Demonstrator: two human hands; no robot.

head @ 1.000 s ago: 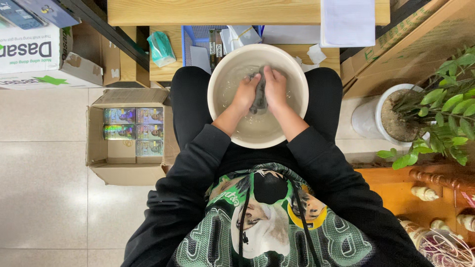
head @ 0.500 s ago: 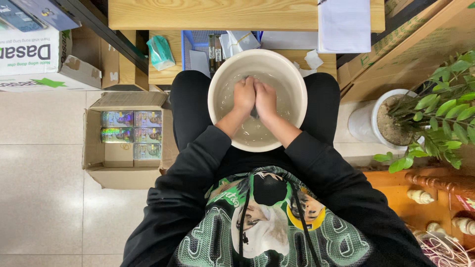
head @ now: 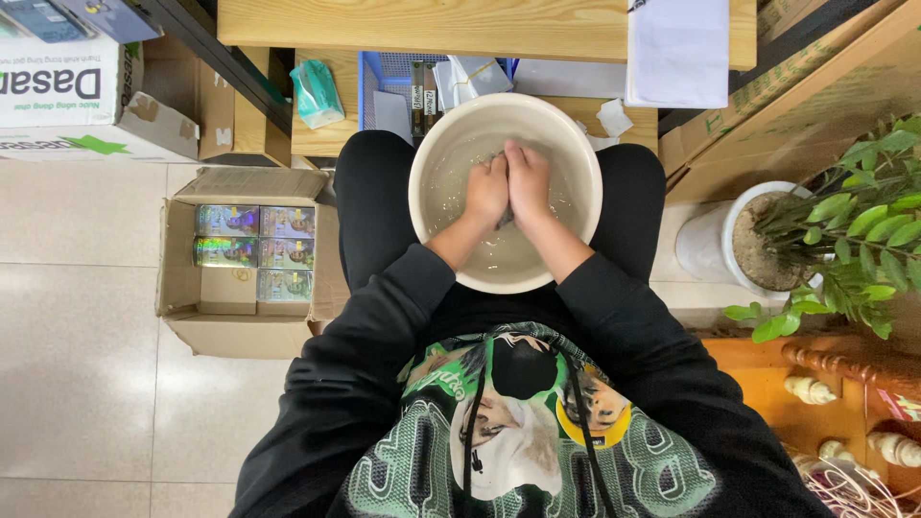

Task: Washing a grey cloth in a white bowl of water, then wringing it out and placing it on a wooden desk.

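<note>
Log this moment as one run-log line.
left hand: in water, on dark cloth | right hand: pressed against left, on cloth | basin: on lap | cardboard box: on floor

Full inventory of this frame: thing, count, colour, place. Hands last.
basin: 1, cream, holds water, on the person's lap
dark cloth: 1, grey, mostly hidden between the hands
cardboard box: 1, brown, open, on the floor to the image left
shiny packets: several, iridescent, inside the box
tissue pack: 1, teal, on a low wooden shelf
blue tray: 1, behind the basin
white paper: 1, on the wooden table at top
potted plant: 1, green leaves, white pot, image right
left hand: in the water, pressed to the other
right hand: in the water, on the cloth
</note>
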